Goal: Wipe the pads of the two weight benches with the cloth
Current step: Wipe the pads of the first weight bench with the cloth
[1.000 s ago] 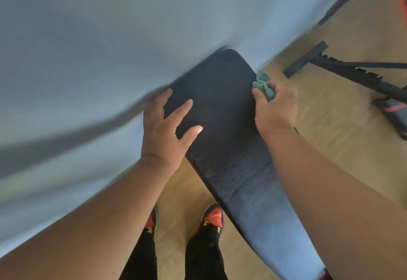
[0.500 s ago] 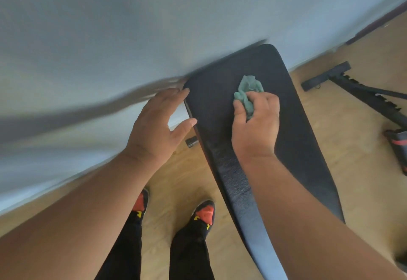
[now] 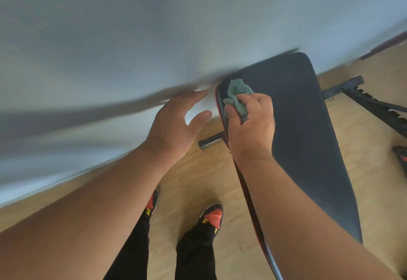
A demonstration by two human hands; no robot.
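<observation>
A black bench pad (image 3: 304, 129) with a red-trimmed edge slopes away from me toward the wall. My right hand (image 3: 251, 127) grips a crumpled teal cloth (image 3: 237, 94) and presses it against the pad's upper left edge. My left hand (image 3: 176, 123) hovers just left of the pad with fingers relaxed and spread, touching nothing that I can see. The pad's near end is hidden behind my right forearm.
A pale wall (image 3: 154, 26) stands close behind the bench. A short black bar (image 3: 210, 141) sticks out under the pad's left side. A black notched frame (image 3: 374, 103) lies on the wooden floor at right. My feet in red-and-black shoes (image 3: 211, 215) stand left of the bench.
My right hand has swept the cloth from the pad's right edge across to its left edge. My left hand has come off the pad and now hangs beside it.
</observation>
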